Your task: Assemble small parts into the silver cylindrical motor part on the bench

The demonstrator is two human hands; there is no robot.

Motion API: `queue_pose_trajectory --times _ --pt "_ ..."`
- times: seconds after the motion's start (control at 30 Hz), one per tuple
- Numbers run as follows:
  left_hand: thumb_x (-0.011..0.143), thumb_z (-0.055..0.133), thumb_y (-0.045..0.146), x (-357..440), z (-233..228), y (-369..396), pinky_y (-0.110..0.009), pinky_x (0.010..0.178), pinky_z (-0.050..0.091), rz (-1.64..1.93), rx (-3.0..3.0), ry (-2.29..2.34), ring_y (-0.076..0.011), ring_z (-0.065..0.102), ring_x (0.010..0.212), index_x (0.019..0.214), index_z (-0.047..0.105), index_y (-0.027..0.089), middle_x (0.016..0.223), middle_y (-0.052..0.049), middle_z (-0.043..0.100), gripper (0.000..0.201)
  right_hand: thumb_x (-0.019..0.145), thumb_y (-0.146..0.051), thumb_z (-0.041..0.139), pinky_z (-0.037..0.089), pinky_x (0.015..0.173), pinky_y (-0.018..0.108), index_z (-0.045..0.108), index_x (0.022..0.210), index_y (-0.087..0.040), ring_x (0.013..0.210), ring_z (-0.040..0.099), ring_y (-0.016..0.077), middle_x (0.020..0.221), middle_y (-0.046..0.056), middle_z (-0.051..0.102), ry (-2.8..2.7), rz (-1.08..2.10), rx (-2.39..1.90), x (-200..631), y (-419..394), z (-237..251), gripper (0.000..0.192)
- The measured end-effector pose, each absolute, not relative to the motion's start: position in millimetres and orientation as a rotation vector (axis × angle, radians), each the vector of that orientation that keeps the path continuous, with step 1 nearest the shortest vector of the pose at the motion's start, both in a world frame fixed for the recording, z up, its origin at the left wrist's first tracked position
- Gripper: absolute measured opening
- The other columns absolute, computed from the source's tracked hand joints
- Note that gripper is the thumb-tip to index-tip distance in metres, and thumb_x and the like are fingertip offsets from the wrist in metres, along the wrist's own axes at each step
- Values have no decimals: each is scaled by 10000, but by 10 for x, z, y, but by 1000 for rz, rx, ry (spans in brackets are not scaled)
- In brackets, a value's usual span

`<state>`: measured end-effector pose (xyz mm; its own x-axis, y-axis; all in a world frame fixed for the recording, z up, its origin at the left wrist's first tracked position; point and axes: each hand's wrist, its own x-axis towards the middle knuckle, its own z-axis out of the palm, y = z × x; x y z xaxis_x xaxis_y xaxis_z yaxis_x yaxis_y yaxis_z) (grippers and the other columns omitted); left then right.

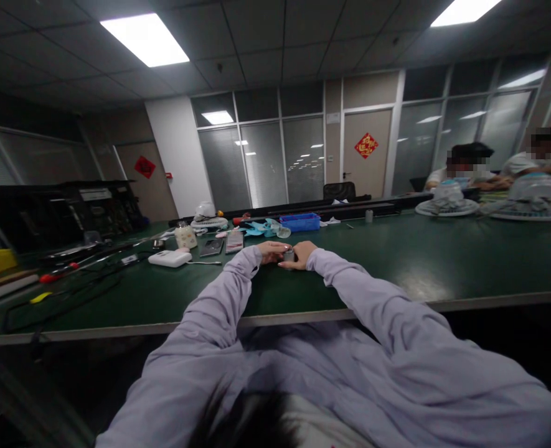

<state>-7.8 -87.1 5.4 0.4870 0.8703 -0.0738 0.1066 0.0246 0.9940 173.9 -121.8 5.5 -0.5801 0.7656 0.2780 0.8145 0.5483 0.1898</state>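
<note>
A long green workbench [396, 261] fills the room. Two people sit at its far right end, behind round white fans [447, 202]. A blue tray [300, 221] lies beyond the hands, and a white box [169, 257] sits to their left. Mid-bench, the left hand [271, 252] and right hand [302, 254] meet, fingers pinching a small grey part [289, 255] between them.

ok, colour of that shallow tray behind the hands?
Blue; the tray shows best in the head view, on the green table.
</note>
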Motion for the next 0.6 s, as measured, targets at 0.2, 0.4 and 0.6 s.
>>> queue_pose_trajectory --times 0.2,0.4,0.6 --pt "898 549 290 -91 52 -842 -365 751 541 713 1449 884 -181 617 896 1126 555 136 1086 -78 601 275 906 -478 499 501 792 342 639 842 -146 819 641 157 865 41 676 -2631 -445 -1344 1739 -1195 47 366" --pt "898 548 297 -92 80 -876 -385 781 535 709 1452 842 -194 612 933 1143 550 141 1120 -85 592 291 904 -475 504 503 784 345 636 869 -143 821 637 159 883 46 670 -2626 -473 -1342 1737 -1186 41 359" --pt "897 550 293 -98 74 -884 -380 773 537 713 1450 835 -191 614 923 1141 551 139 1112 -84 595 288 906 -479 498 504 790 348 636 879 -143 830 639 162 893 48 672 -2645 -500 -1365 1739 -1205 55 364"
